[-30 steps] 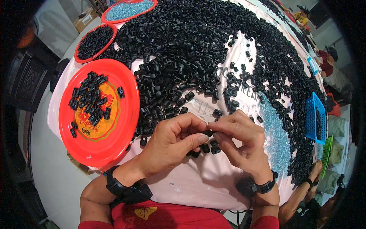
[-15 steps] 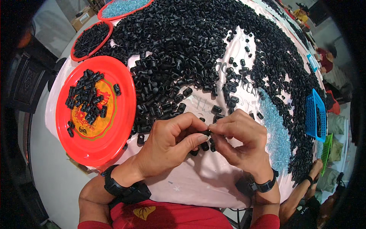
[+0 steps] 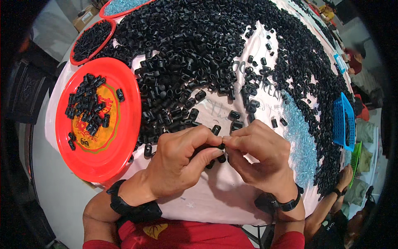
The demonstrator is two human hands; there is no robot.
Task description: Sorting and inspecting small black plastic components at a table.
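Observation:
Above the near edge of the cloth, my left hand (image 3: 176, 157) pinches a small black plastic piece (image 3: 220, 146), which looks like a cord-lock part, between thumb and forefinger. My right hand (image 3: 262, 153) meets it there, its thumb and forefinger closed at the piece's end. Whatever the right fingertips hold is too small to make out. Loose black barrel-shaped cord-lock parts (image 3: 234, 115) lie just beyond my fingers, and a few more show beneath them. To the left, a red plate (image 3: 127, 124) holds a cluster of black cord locks (image 3: 87, 101).
A large heap of black parts (image 3: 186, 45) covers the far side of the pale cloth (image 3: 232, 201). Shiny bluish bits (image 3: 298, 145) lie at right, near a blue basket (image 3: 343, 122). Red dishes (image 3: 92, 43) stand far left. Another person's arm (image 3: 331, 195) rests at lower right.
The view has shifted slightly, so the plate and dishes appear farther left. Both hands stay together at the piece, with the right fingertips slightly closer to the left ones.

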